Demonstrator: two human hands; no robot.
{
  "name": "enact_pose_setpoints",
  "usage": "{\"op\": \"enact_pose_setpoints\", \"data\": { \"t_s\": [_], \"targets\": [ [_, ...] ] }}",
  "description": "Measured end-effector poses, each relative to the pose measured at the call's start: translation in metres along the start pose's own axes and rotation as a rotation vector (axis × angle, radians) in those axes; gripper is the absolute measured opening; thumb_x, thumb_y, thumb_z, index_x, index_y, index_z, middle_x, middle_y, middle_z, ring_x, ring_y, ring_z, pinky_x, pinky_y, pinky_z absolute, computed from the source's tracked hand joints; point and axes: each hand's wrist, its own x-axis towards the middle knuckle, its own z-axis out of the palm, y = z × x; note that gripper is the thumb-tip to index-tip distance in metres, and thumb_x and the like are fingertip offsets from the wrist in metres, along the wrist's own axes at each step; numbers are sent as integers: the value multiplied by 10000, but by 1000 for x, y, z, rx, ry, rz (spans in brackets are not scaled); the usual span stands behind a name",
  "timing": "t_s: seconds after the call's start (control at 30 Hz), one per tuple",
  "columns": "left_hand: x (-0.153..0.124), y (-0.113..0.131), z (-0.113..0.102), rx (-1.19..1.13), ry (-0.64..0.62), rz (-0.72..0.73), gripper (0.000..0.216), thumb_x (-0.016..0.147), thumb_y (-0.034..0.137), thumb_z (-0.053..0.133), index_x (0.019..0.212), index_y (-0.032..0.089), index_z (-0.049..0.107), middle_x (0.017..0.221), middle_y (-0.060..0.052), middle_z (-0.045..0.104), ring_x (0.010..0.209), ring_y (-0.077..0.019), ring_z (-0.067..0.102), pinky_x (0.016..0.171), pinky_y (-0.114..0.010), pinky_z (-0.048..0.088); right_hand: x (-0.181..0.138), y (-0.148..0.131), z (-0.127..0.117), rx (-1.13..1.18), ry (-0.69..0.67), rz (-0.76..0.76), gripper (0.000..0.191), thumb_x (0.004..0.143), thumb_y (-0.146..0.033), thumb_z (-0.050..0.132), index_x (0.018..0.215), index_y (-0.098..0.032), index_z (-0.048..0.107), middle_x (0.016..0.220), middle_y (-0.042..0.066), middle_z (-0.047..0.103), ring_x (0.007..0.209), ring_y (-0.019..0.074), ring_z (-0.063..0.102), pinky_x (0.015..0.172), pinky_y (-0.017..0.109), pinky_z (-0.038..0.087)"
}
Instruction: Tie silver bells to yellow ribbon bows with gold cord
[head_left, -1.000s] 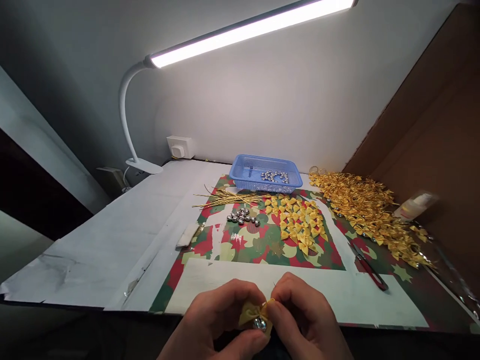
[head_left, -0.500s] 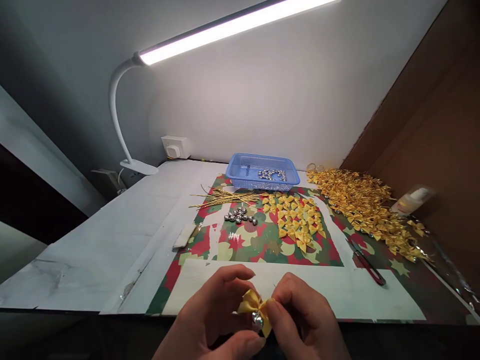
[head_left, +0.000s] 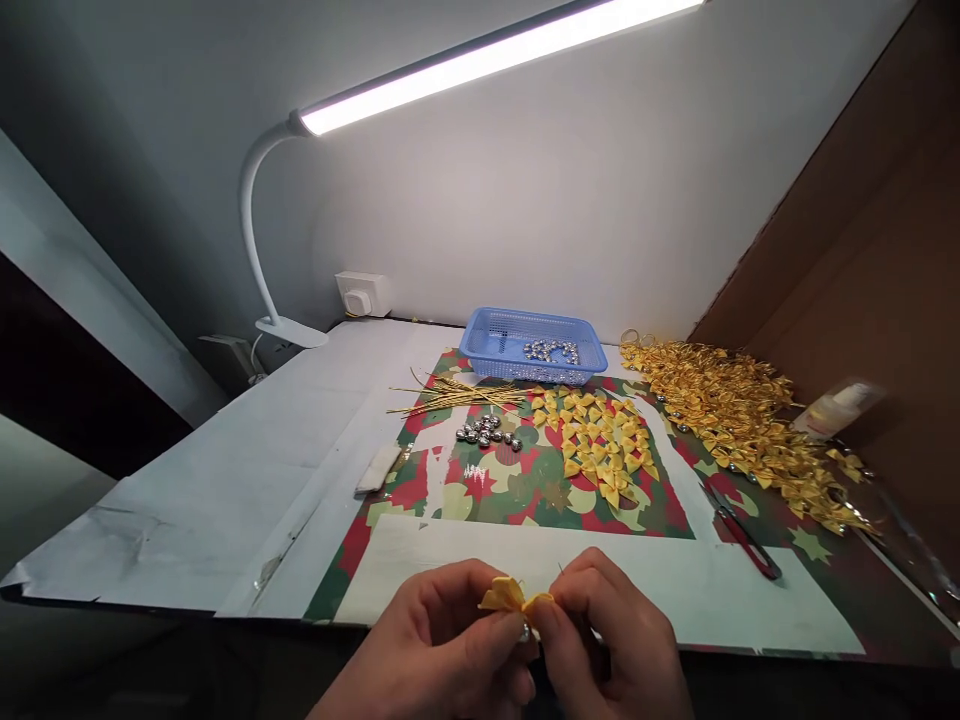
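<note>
A yellow ribbon bow (head_left: 504,594) is held between both hands just above the table's front edge. Under its knot a small silver bell (head_left: 525,633) shows, partly covered by a thumb. My left hand (head_left: 442,640) is closed, its thumb pressed against the bell and the lower bow. The fingertips of my right hand (head_left: 611,630) pinch the bow's right side. A thin wire end pokes up by the right index finger. Beyond my hands lie several loose silver bells (head_left: 487,431), rows of yellow bows (head_left: 600,445) and a bundle of gold wire ties (head_left: 457,393).
At the back stands a blue basket (head_left: 536,365) with silver bells inside. A big heap of gold bows (head_left: 720,410) spreads at right, near a bottle (head_left: 836,410). Dark red-handled scissors (head_left: 746,535) lie front right. A white pad (head_left: 378,470) is at left; a clip lamp (head_left: 259,240) shines overhead.
My left thumb and fingers have closed onto the bow and bell, which were more exposed before. The bow has tilted upward. The whole view has shifted slightly.
</note>
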Motion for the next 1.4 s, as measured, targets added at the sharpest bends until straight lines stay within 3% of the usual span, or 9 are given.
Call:
{"op": "enact_pose_setpoints", "data": {
  "t_s": [0.2,0.3,0.47,0.6,0.97,1.17,1.4],
  "targets": [
    [4,1,-6,-102,-27,-9,291,627,242,988,757,174,738,681,21,725,603,-95,678,560,-158,510,1,-1,3,-26,4,-8,233,939,-154,564,722,-221,512,675,-54,426,502,75,368,463,248,246],
    [3,3,-5,-96,-24,18,323,610,232,997,777,186,724,728,21,751,623,-97,692,593,-167,544,1,-2,4,-54,13,-27,223,936,-141,555,732,-223,516,673,-57,429,499,73,361,460,252,230],
    [1,5,-5,-128,-32,-21,250,727,302,932,803,173,732,694,-5,743,651,-107,684,609,-179,573,1,-2,4,-49,2,-48,220,927,-118,554,735,-222,529,677,-54,436,501,73,354,451,254,212],
    [1,6,-5,-163,-61,-41,227,723,218,938,807,172,732,715,-11,748,651,-102,690,617,-179,578,1,-1,4,-57,23,-73,213,919,-104,549,744,-224,527,682,-54,444,505,72,369,451,249,215],
    [2,2,-13,-155,-149,-89,290,687,172,956,860,190,724,787,6,691,705,-88,651,700,-193,544,-1,1,6,-13,17,-53,188,913,-125,540,772,-240,491,701,-59,430,515,73,385,464,234,245],
    [8,-5,-19,-78,-188,-38,341,667,228,963,858,191,683,734,27,617,639,-82,565,637,-192,439,1,-3,5,-26,26,-25,198,911,-136,546,751,-232,481,698,-70,424,529,62,385,480,222,243],
    [9,-11,-16,-13,-148,62,346,653,217,964,842,198,675,789,20,664,713,-124,612,689,-239,459,0,-2,6,-50,25,29,210,894,-146,549,710,-220,480,661,-73,434,524,58,404,496,215,257]
  ]
}}
